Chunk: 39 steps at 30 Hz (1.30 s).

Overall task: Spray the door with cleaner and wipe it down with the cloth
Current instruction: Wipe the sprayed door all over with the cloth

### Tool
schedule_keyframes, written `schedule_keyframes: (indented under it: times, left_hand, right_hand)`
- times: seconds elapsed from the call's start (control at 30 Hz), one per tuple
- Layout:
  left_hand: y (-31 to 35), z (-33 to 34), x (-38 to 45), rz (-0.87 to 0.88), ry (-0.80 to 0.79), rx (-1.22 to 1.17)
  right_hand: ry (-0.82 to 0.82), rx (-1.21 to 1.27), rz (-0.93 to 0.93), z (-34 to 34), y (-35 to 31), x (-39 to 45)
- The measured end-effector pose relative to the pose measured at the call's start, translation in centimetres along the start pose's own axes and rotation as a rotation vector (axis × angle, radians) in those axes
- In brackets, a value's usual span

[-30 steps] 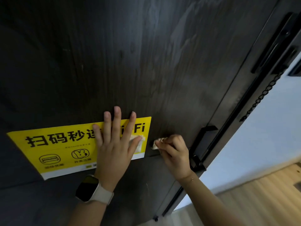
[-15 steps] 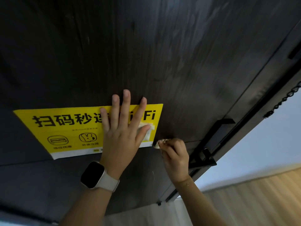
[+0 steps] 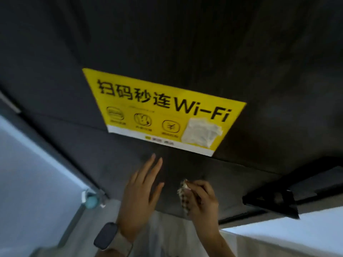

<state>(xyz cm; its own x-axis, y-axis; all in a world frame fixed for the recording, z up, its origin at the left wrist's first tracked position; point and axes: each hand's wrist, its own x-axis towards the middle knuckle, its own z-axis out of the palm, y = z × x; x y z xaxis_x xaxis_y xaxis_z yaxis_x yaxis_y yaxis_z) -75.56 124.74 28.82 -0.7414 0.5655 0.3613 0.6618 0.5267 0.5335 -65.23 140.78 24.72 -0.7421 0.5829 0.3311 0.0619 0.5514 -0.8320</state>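
While my right hand (image 3: 201, 198) pinches the crumpled cloth (image 3: 182, 194) in curled fingers just below the yellow Wi-Fi sticker (image 3: 159, 110), my left hand (image 3: 141, 191) hovers flat and empty beside it over the dark door (image 3: 185, 43). To wipe well, I judge I should press the cloth flat and run overlapping strokes along the panel, easing off near the sticker's edges and its torn white patch (image 3: 201, 133).

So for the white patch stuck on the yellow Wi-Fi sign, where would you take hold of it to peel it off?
Probably at the ragged right edge of the white patch, pinching from the right. That edge looks crinkled and uneven, unlike the flatter left side. The left hand is open below the sign; the right hand already grips the cloth.
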Motion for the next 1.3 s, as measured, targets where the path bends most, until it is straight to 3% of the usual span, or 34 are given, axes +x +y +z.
schedule_keyframes:
  times: [0.1, 0.2, 0.4, 0.57, 0.73, 0.87, 0.97, 1.13, 1.3]
  left_hand:
    - [-1.7, 1.3, -4.0, -0.229, -0.069, -0.049]
    - [-2.6, 2.0, -7.4, -0.472, 0.017, -0.094]
    - [-5.9, 0.7, -13.8, -0.789, 0.077, -0.088]
    - [-10.7, -0.6, -18.0, -0.926, 0.035, -0.170]
    - [-18.4, -1.8, -20.3, -0.912, -0.022, -0.239]
    - [-25.2, -2.3, -21.0, -0.876, -0.023, -0.240]
    - [-29.8, -1.8, -20.8, -0.846, -0.006, -0.243]
    - [-35.8, 2.3, -19.3, -0.681, 0.062, -0.238]
    - [-39.9, 9.7, -17.3, -0.496, 0.206, -0.195]
  right_hand:
    - [-0.165, 0.161, 0.168, 1.8, 1.7, -0.3]
    - [-0.288, 0.192, 0.275, 3.6, 3.0, -0.9]
    - [-0.470, 0.169, 0.259, 7.6, 3.1, -3.1]
    - [-0.488, 0.179, 0.255, 12.2, 1.4, -5.7]
    - [-0.413, 0.089, 0.276, 19.5, -0.2, -8.6]
    - [-0.335, 0.180, 0.354, 26.4, -0.1, -10.5]
    - [-0.298, 0.176, 0.298, 30.7, 1.4, -10.7]
    - [-0.252, 0.143, 0.044, 35.3, 5.7, -9.2]
    - [-0.176, 0.036, -0.347, 39.2, 11.9, -8.6]
